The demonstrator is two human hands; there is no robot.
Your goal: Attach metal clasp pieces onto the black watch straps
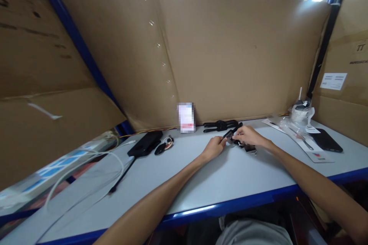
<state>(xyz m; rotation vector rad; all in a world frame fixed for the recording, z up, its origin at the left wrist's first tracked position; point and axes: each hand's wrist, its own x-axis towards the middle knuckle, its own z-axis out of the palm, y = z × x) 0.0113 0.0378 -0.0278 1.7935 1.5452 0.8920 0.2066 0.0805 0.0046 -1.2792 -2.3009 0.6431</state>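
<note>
My left hand (213, 147) is closed round the near left side of a small dark device (229, 135), with its thumb and fingers at the edge. From the right, my right hand (249, 136) pinches at the same device, its fingers bent and close together. Part of a black strap sticks out beyond the right fingers. Under the right hand lies a dark flat piece with shiny metal bits (248, 148); the hand partly covers it. Just behind, a bundle of black straps (221, 125) rests on the table. The device's exact kind is too small to make out.
Left on the grey table (161, 176) are a black box-like case (146, 143), keys with a black fob (161, 148) and white cables (122, 160). A blurred card (186, 117) leans on the cardboard. At right lie a phone (328, 140), packaging (304, 143) and a wrapped cup (299, 113).
</note>
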